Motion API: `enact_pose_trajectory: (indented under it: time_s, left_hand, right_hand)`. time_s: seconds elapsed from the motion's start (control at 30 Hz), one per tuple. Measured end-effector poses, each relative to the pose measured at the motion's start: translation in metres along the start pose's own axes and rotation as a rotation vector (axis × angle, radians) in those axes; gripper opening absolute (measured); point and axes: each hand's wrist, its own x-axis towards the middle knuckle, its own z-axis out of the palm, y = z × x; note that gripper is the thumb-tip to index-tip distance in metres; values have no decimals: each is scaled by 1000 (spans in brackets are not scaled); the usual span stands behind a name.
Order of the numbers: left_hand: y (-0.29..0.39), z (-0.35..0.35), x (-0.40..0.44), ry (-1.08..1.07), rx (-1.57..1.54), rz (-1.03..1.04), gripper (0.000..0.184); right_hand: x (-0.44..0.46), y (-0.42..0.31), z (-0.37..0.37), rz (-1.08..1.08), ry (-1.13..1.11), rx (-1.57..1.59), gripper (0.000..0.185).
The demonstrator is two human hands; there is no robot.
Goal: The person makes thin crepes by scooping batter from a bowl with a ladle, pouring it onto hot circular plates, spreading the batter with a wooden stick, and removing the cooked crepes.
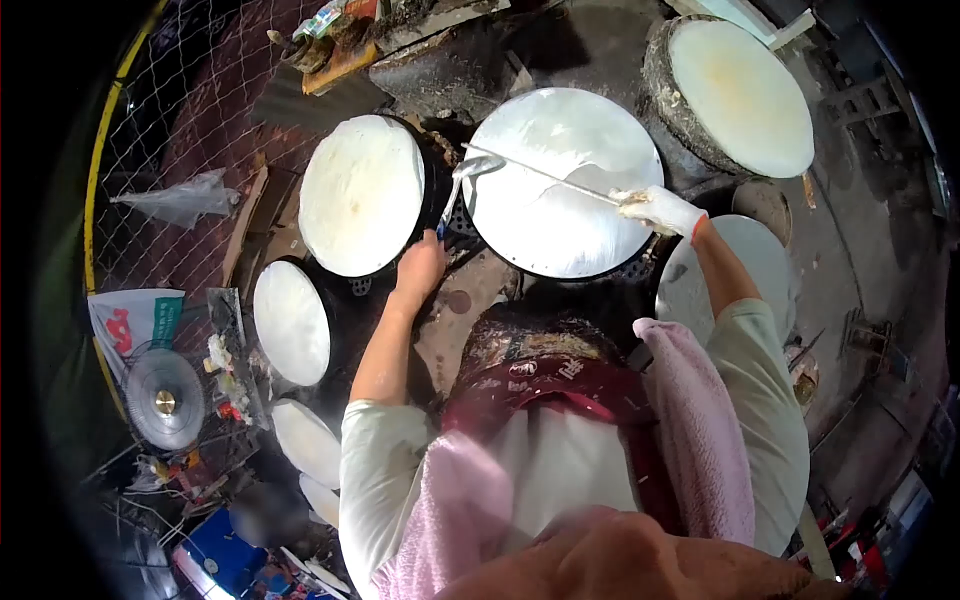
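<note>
My left hand [422,264], bare, is closed around the handle of a metal ladle [478,166]. The ladle's bowl rests at or just over the left edge of a large round griddle [520,240]. A white layer [570,125] covers much of the griddle's far part, with an uneven border. In a white glove, my right hand [660,209] grips a long thin stick [545,173]. That stick slants across the griddle to the upper left, near the ladle; I cannot tell whether it touches the surface.
Several round white-topped griddles stand around me: one at left [362,195], one at far right [742,98], one under my right arm [690,285]. A wire fence [170,110] runs along the left, with a fan [165,400] below. A cluttered ledge [340,60] lies at the back.
</note>
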Motion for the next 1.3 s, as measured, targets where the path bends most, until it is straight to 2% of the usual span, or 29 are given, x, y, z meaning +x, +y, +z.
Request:
enact_pose_trajectory:
  time_s: [0.1,0.17,0.2,0.27,0.3,0.33,0.4,0.43,0.47,0.5,0.57,0.63,0.7,0.73,0.77,0.9,0.93,0.97,1.0,1.07,1.1,1.17,1.23,1.3]
  left_hand:
    - [-2,-4,-45,-80,-11,24,19]
    - [1,7,-77,-162,-5,4,19]
    - [7,11,-92,-200,-44,1,19]
    - [20,26,-114,-241,-128,16,19]
    - [17,38,-121,-248,-174,34,19]
    - [2,54,-120,-192,-236,218,18]
    - [8,10,-107,-261,-512,174,15]
    - [6,-5,-100,-296,-646,150,16]
    - [-9,0,-98,-168,-715,182,14]
    - [-11,-24,-96,-33,-734,188,14]
    - [-33,-48,-95,88,-769,104,13]
    - [-62,-58,-96,113,-825,66,13]
    - [-82,-66,-103,136,-839,41,14]
    - [-97,-59,-108,101,-857,19,14]
    - [-110,-52,-114,70,-874,-2,14]
    - [-131,-42,-146,39,-848,-16,14]
    - [-134,-38,-152,39,-847,-24,14]
    - [-136,-33,-158,37,-844,-37,14]
    - [-137,-27,-163,38,-874,-66,14]
    - [-131,-23,-170,56,-896,-103,14]
    - [-126,-22,-173,67,-904,-122,13]
    - [-112,-24,-175,62,-904,-150,14]
    - [-96,-23,-178,60,-906,-179,14]
    - [-80,-14,-179,69,-926,-150,13]
  right_hand:
    - [-21,12,10,10,-122,103,43]
    - [-50,15,22,91,-85,-33,42]
    - [-57,42,30,-13,4,9,41]
    - [-92,41,59,56,53,195,41]
    - [-110,18,91,87,87,431,41]
    - [-129,-4,123,112,130,667,42]
    - [-97,45,181,32,193,904,27]
    - [-90,16,209,120,125,1085,21]
    - [-72,-7,233,77,216,1030,20]
    - [-50,-31,254,36,303,968,20]
    - [-9,-86,293,64,397,1009,21]
    - [52,-83,337,-6,470,929,28]
    - [93,-75,355,158,739,418,36]
    - [120,-33,365,61,958,185,41]
    - [104,-38,366,195,1073,75,41]
    - [34,-34,338,375,1136,106,45]
    - [27,-30,329,430,1074,312,46]
    - [16,-44,323,357,1042,395,48]
    - [25,-26,327,275,1038,397,46]
    - [42,-2,343,115,1069,68,42]
    - [37,8,351,121,938,-143,40]
    - [5,-22,344,369,805,-244,38]
    - [-10,6,321,316,963,-199,36]
    - [-21,34,287,240,1065,-319,35]
